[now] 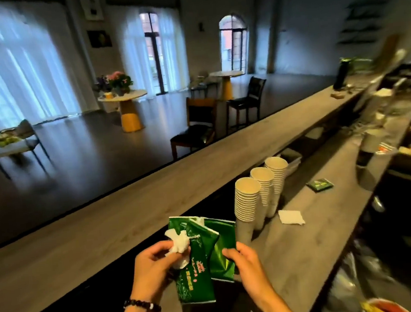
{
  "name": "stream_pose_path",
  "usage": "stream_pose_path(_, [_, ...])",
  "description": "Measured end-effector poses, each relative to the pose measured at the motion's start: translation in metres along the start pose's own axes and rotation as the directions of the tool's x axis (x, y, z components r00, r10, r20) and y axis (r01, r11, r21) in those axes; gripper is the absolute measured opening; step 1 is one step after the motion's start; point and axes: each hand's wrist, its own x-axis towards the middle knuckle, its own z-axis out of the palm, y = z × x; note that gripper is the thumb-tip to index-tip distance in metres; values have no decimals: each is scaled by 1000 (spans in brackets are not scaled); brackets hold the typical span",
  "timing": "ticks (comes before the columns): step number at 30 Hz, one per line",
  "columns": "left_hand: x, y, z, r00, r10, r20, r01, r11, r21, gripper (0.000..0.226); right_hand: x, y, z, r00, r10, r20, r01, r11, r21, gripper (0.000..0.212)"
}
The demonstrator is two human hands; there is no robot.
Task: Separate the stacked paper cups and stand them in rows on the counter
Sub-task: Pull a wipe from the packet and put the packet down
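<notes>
Hands meet low in the centre of the frame over the near end of the lower counter (306, 241). The left hand (154, 267), with a dark beaded bracelet (141, 305) at its wrist, pinches a crumpled white tissue (180, 244) between thumb and fingertips. The right hand (243, 259) has its fingers curled round the edge of a green foil packet (201, 258), torn open at the top (its printed lettering is too blurred to read).

Just right of centre, three stacks of paper cups (249, 199) stand upright on the lower counter, side by side in a line running toward the upper right, mouths up and rims tightly nested. None of the cups stands alone. Neither hand touches them.

To the right of the stacks a flat white napkin (291, 217) lies on the counter, and further right a small green packet (320, 185). A long raised bar top (154, 205) crosses the frame diagonally from lower left to upper right. Beyond it, in the upper half, are dark chairs (197, 129) and a round table with flowers (118, 82).
</notes>
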Motion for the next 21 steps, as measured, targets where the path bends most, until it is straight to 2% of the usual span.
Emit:
stream_pose_path(4, [-6,-4,57,984,98,148,-110,991,78,33,-40,-9,-48,975,-53,-215,53,999,-8,20])
stream_pose_path(6, [-23,-2,94,967,122,225,-142,987,72,35,-59,-15,-72,960,-58,-272,71,997,38,17])
stream_pose_path(8, [-39,-5,126,951,161,265,-183,981,62,37,-77,-20,-90,951,-91,-297,108,993,42,22])
stream_pose_path(11, [-69,-21,178,906,198,375,-231,972,45,40,-107,-23,-122,919,-148,-364,140,989,-50,32])
stream_pose_path(14, [-94,-38,229,854,229,468,-276,961,35,42,-132,-23,-160,874,-145,-464,116,989,-91,32])
stream_pose_path(16, [-109,-50,268,841,176,512,-217,976,22,41,-149,-24,-189,851,-109,-514,132,991,7,28])
stream_pose_path(18, [-120,-59,305,847,100,522,-129,991,20,40,-161,-23,-222,833,-9,-553,164,959,231,37])
stream_pose_path(21, [-133,-76,363,855,40,517,-76,996,48,36,-173,-17,-296,810,141,-569,249,796,552,59])
